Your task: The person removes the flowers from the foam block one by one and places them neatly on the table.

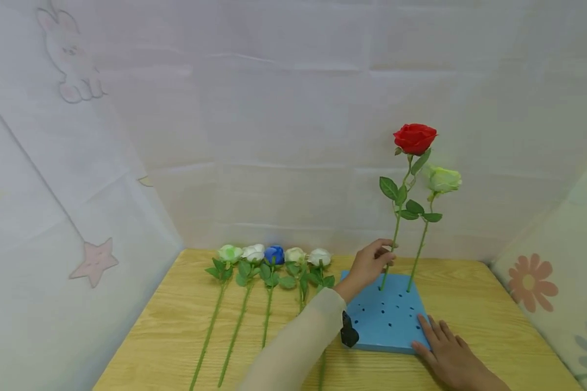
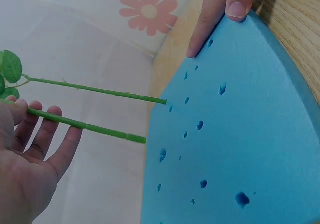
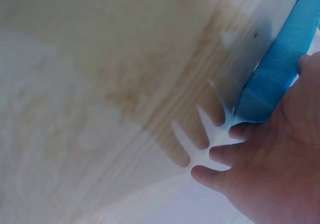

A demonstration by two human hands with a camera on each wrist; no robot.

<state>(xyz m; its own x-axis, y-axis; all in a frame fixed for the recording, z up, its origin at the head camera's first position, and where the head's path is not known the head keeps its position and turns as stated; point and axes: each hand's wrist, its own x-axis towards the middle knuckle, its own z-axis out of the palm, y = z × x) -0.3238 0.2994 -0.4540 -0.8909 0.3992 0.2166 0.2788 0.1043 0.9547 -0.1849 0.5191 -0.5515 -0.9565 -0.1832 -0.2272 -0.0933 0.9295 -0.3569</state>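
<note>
blue board (image 2: 270, 129) cut off in both wrist views

Red rose (image 1: 401, 194) standing at the back of the blue board (image 1: 372, 326), tilted slightly.
I see a full red bloom on a thin green stem, dark green leaves partway up, lower end meeting the board; can't tell how deep. Board: flat on the tabletop, thick slab, matte, scattered dark holes of mixed sizes.

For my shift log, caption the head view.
Left hand holds red rose by its stem; right hand touches the blue block.
</note>
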